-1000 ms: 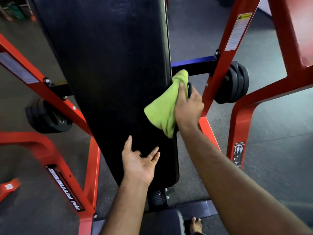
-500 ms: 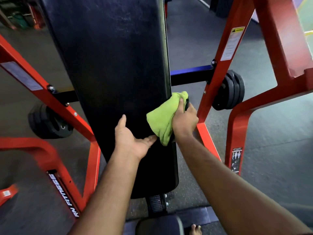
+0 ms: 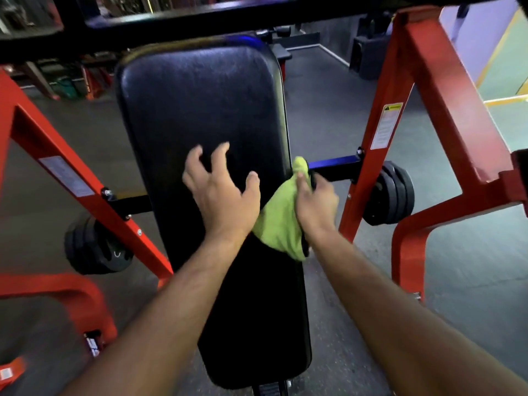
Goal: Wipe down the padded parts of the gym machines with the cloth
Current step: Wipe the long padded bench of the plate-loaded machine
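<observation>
Cloth (image 3: pixel 281 221) between both hands — right hand (image 3: pixel 313 202) grips it.

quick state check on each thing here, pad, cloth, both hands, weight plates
long black padded bench pad: angled away, left hand on its face
lime green cloth: bunched, pressed on the pad's right edge
left hand: fingers spread and bent, holding nothing
right hand: grip on the cloth
black weight plates: stacked on a peg of the red steel frame

Black bench pad (image 3: pixel 205 115) bears a green cloth (image 3: pixel 281 221) at its right edge.
</observation>
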The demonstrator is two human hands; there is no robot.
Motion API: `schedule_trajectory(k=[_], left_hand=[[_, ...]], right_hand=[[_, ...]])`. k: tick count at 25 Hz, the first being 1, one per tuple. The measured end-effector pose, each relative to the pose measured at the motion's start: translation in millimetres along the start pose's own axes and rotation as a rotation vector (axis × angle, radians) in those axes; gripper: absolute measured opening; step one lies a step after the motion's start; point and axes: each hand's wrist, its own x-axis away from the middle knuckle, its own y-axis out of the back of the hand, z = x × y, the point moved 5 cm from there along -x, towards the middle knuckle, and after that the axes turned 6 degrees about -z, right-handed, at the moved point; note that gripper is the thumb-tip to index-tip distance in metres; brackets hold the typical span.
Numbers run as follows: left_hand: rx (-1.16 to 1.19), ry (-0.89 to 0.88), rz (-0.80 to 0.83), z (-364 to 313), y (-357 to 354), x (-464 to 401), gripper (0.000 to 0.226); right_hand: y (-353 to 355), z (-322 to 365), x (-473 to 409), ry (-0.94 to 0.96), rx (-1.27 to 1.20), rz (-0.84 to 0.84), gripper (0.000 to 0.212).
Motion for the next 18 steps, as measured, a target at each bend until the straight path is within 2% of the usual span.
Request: schedule_trajectory(k=[2,3,5,7,9,11,13,16,18], left_hand=[[-0.255,-0.388,-0.019,-13.7,-6.6,-35.1,0.066],[-0.356,-0.493,0.006,-12.9,-14.3,-49.3,0.068],[-0.498,-0.596,0.067,-1.9,-33.5,-64.4,0.071],[-0.630,-0.629,0.049,14.7,-48.0,-61.3,0.072],[-0.701,-0.640,-0.003,22.7,-54.1,-55.9,0.073],[-0.684,-0.659,-0.036,21.3,-52.4,-55.2,0.071],[-0.653,-0.657,-0.062,22.7,-51.0,-57.3,0.070],[-0.642,-0.652,-0.091,23.8,-51.1,-53.6,0.070],[-0.652,-0.656,-0.109,22.0,-50.7,-51.9,0.072]], right_hand=[[-8.1,41.0,-33.6,0.048,-0.062,-0.033,0.040],[-9.2,49.3,-37.0,0.071,-0.105,-0.068,0.039],[-6.3,36.5,-24.8,0.101,-0.152,-0.150,0.036],[-1.2,21.9,-5.1,0.118,-0.196,-0.171,0.032],[-8.0,41.8,-26.6,0.124,-0.188,-0.192,0.034],[-11.0,83.9,-58.8,0.190,-0.103,-0.181,0.037],[-10.7,105.8,-69.6,0.289,-0.136,-0.171,0.036],[1.5,80.5,-35.9,0.299,-0.247,-0.132,0.029],[1.4,86.6,-29.0,0.311,-0.232,-0.127,0.029]])
